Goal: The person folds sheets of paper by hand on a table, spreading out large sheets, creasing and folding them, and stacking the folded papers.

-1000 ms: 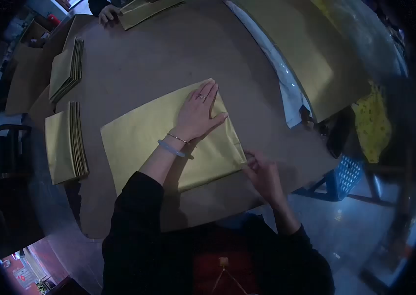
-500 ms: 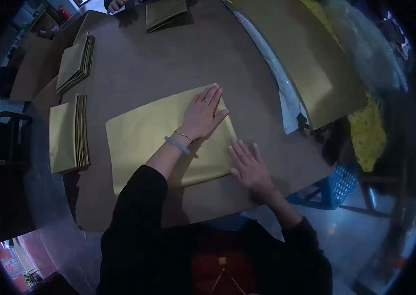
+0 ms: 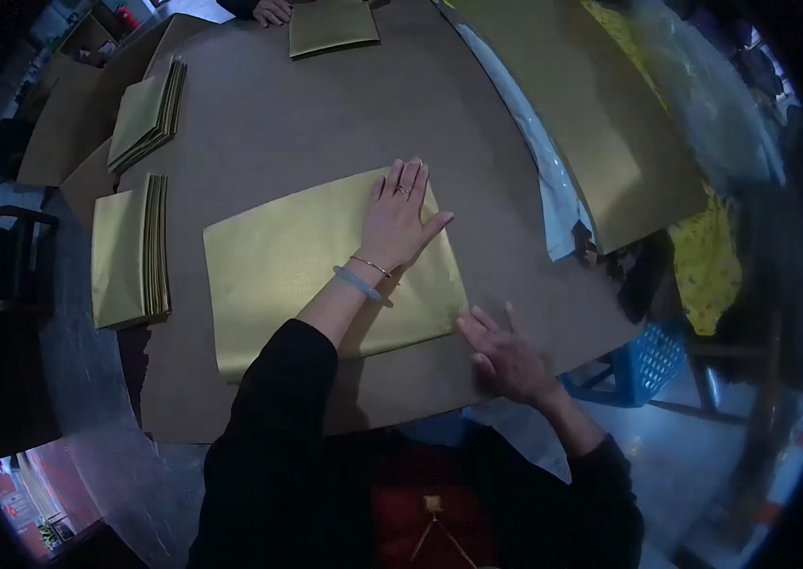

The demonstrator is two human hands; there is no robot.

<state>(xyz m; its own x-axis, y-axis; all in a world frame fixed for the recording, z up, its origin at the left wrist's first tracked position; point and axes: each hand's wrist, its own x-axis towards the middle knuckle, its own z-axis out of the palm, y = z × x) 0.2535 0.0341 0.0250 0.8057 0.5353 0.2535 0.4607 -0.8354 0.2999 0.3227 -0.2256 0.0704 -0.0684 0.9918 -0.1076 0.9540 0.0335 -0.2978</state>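
Observation:
A folded gold sheet (image 3: pixel 278 275) lies flat on the brown table (image 3: pixel 278 123), in front of my body. My left hand (image 3: pixel 399 216), with a ring and two bracelets at the wrist, rests flat on its right part, fingers stretched toward the top corner and thumb apart. At the sheet's lower right corner is my right hand (image 3: pixel 504 353), its fingers spread and slightly bent, with nothing held. Whether its fingertips touch the edge is hard to tell.
Two stacks of folded gold sheets (image 3: pixel 121 256) (image 3: pixel 140 119) stand at the left. Large gold sheets (image 3: pixel 600 123) cover the right side. Across the table, a co-worker's hand (image 3: pixel 273 12) is beside another folded gold piece (image 3: pixel 333 28). A blue plastic stool (image 3: pixel 648 365) is at the lower right.
My right hand moved from pinching at the right edge to lying open along it, then down to the lower corner. My left hand stayed on the sheet. The co-worker's hand let go of the far gold piece.

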